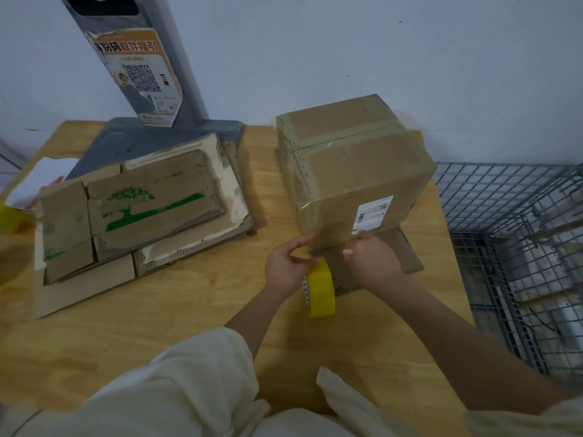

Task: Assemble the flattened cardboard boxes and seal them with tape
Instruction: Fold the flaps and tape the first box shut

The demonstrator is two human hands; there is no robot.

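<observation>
An assembled brown cardboard box [356, 171] stands on the wooden table [189, 310], its seams covered in clear tape and a white label on its near face. A flap lies flat on the table under its near edge. My left hand [288, 266] holds the yellow tape roll [319, 288], which stands on edge just in front of the box, and its fingers pinch at the box's lower left corner. My right hand [370, 260] presses on the box's lower near edge beside the label. A stack of flattened cardboard boxes [138, 212], one printed with a green tree, lies at the left.
A grey stand [148, 89] with a QR-code poster rises at the back left against the white wall. A wire mesh cage [517, 247] sits just off the table's right edge. White paper and a yellow object [9, 217] lie at the far left.
</observation>
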